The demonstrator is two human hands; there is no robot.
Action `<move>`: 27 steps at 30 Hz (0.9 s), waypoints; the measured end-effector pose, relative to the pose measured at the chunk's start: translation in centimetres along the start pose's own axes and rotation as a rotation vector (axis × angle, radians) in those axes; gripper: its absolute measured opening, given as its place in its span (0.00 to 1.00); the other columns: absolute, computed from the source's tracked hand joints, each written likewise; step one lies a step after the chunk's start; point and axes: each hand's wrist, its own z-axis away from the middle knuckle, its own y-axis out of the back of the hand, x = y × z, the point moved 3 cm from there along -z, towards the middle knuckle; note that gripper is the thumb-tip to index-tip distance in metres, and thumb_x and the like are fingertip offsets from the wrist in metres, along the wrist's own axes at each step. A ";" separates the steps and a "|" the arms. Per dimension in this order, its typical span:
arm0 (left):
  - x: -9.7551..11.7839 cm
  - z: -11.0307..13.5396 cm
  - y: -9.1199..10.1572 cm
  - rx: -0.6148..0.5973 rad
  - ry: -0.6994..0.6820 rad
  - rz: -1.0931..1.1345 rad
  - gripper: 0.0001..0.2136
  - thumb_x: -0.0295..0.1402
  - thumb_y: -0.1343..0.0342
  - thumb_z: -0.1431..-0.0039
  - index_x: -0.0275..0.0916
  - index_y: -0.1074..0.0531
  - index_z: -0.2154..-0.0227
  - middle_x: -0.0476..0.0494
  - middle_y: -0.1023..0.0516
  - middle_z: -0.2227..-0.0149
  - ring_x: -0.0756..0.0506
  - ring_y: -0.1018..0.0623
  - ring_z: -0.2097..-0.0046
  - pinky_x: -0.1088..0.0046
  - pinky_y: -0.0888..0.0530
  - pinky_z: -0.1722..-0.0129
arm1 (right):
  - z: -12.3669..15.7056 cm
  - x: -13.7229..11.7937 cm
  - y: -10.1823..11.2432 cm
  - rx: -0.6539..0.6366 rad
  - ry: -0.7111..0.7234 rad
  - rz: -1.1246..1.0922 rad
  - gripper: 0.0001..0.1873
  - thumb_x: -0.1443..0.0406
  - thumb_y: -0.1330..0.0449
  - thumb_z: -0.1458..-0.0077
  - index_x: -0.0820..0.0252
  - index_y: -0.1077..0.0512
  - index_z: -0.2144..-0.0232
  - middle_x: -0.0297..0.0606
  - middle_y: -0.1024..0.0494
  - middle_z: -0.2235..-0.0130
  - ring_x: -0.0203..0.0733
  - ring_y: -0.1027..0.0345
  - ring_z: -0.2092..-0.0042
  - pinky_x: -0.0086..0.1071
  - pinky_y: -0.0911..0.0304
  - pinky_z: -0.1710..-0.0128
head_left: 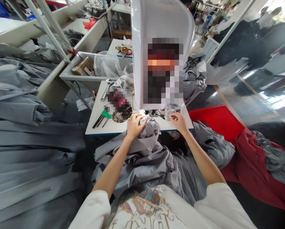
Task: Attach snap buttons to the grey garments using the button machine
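At the near edge of the white worktable (118, 126), my left hand (134, 125) is closed on the gathered end of a grey fabric piece (152, 130), just below the tall white machine (139, 47). The rest of the cloth hangs in folds over my lap. My right hand (179, 123) is off the cloth, at the table's right side, with its fingers curled together beside a clear plastic bag (169, 111) of small parts. Whatever is between those fingertips is too small to make out.
Left of the machine lie green-holder hex keys (106, 114) and a wrench (105, 90). Behind stands a white trough (68, 71) with plastic bags. Grey fabric heaps (25, 143) fill the left side. A red bin (218, 122) and dark red cloth (254, 168) are at right.
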 end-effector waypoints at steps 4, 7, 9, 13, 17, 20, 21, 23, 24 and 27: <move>0.0 0.0 0.0 -0.011 0.005 -0.003 0.10 0.38 0.44 0.42 0.45 0.27 0.57 0.44 0.29 0.51 0.43 0.30 0.48 0.66 0.36 0.46 | 1.4 -4.5 -1.2 0.003 0.143 -0.040 0.10 0.66 0.48 0.45 0.59 0.26 0.68 0.38 0.25 0.67 0.38 0.34 0.68 0.32 0.36 0.62; 0.1 0.0 0.1 -0.010 0.001 -0.001 0.11 0.38 0.44 0.41 0.44 0.27 0.57 0.44 0.29 0.51 0.43 0.31 0.47 0.65 0.36 0.46 | 1.7 -7.3 -3.5 -0.056 0.225 -0.009 0.11 0.67 0.49 0.42 0.57 0.27 0.66 0.38 0.25 0.64 0.40 0.33 0.62 0.32 0.37 0.57; 0.1 0.0 0.1 -0.007 0.005 0.000 0.11 0.38 0.44 0.42 0.44 0.27 0.57 0.44 0.29 0.51 0.43 0.31 0.47 0.65 0.36 0.46 | 1.4 -8.3 -5.1 -0.090 0.241 0.043 0.11 0.66 0.50 0.41 0.57 0.27 0.65 0.39 0.25 0.64 0.41 0.33 0.60 0.33 0.38 0.57; 0.0 0.0 0.1 -0.003 0.005 0.003 0.11 0.38 0.44 0.42 0.45 0.26 0.57 0.44 0.29 0.51 0.43 0.31 0.48 0.65 0.35 0.47 | 0.7 -9.2 -7.1 -0.085 0.293 0.155 0.12 0.66 0.52 0.39 0.56 0.27 0.64 0.39 0.25 0.63 0.42 0.33 0.58 0.33 0.40 0.57; -0.1 0.0 0.1 0.007 -0.001 0.013 0.11 0.38 0.44 0.42 0.45 0.26 0.57 0.44 0.29 0.51 0.43 0.31 0.48 0.66 0.35 0.47 | 0.6 -9.4 -7.7 -0.077 0.351 0.273 0.14 0.65 0.53 0.37 0.55 0.27 0.64 0.39 0.25 0.62 0.43 0.34 0.59 0.33 0.41 0.59; -0.1 0.0 0.1 0.007 0.003 0.018 0.10 0.37 0.44 0.42 0.45 0.26 0.57 0.45 0.29 0.51 0.43 0.31 0.49 0.65 0.35 0.47 | 0.7 -9.4 -8.0 -0.107 0.334 0.308 0.14 0.64 0.53 0.36 0.55 0.27 0.64 0.40 0.26 0.62 0.43 0.36 0.60 0.34 0.42 0.60; 0.0 0.0 0.2 0.006 0.004 0.020 0.10 0.37 0.44 0.42 0.44 0.26 0.57 0.45 0.29 0.51 0.42 0.31 0.49 0.65 0.35 0.47 | 0.8 -9.3 -8.0 -0.116 0.327 0.306 0.15 0.64 0.53 0.36 0.55 0.26 0.63 0.40 0.26 0.63 0.44 0.36 0.60 0.34 0.42 0.59; 0.0 0.0 0.2 0.005 0.007 0.022 0.10 0.37 0.44 0.42 0.44 0.26 0.58 0.44 0.29 0.51 0.42 0.31 0.49 0.65 0.35 0.47 | 0.9 -9.1 -8.0 -0.130 0.317 0.294 0.15 0.63 0.54 0.36 0.55 0.26 0.62 0.41 0.26 0.62 0.44 0.36 0.60 0.34 0.42 0.58; 0.0 0.0 0.2 0.003 0.008 0.021 0.10 0.38 0.45 0.42 0.44 0.26 0.57 0.44 0.29 0.51 0.42 0.31 0.49 0.65 0.35 0.47 | 1.0 -9.0 -8.0 -0.138 0.317 0.285 0.16 0.62 0.54 0.35 0.55 0.26 0.61 0.41 0.26 0.62 0.44 0.36 0.60 0.35 0.42 0.58; 0.0 0.1 0.3 -0.007 0.012 0.017 0.11 0.38 0.45 0.41 0.44 0.26 0.57 0.45 0.29 0.50 0.42 0.31 0.48 0.65 0.35 0.47 | 1.4 -8.8 -7.9 -0.156 0.316 0.245 0.17 0.62 0.55 0.35 0.54 0.27 0.56 0.42 0.25 0.61 0.44 0.35 0.58 0.36 0.42 0.56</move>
